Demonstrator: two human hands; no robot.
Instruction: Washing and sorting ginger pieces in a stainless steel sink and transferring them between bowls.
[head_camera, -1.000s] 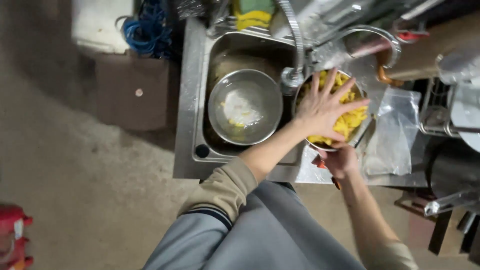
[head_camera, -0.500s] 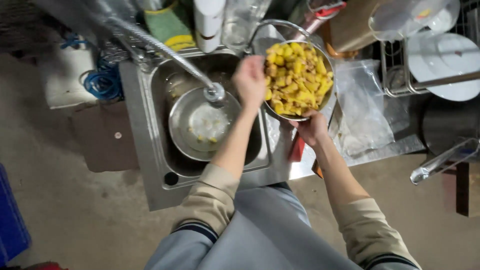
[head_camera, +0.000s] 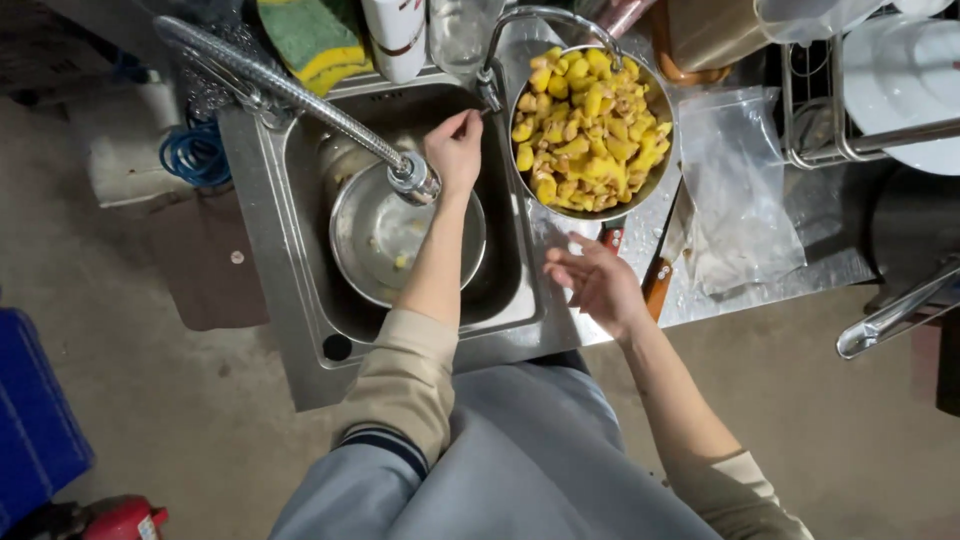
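Both hands are empty, I see: left hand (head_camera: 455, 148) loosely curled over the sink's steel bowl (head_camera: 365, 240), right hand (head_camera: 598, 283) spread near the colander (head_camera: 590, 125) of yellow chunks.

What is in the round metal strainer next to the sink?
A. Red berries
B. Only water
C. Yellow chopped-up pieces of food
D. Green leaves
C: the strainer is heaped with yellow chopped pieces of food, and it sits on the counter just to the side of the sink.
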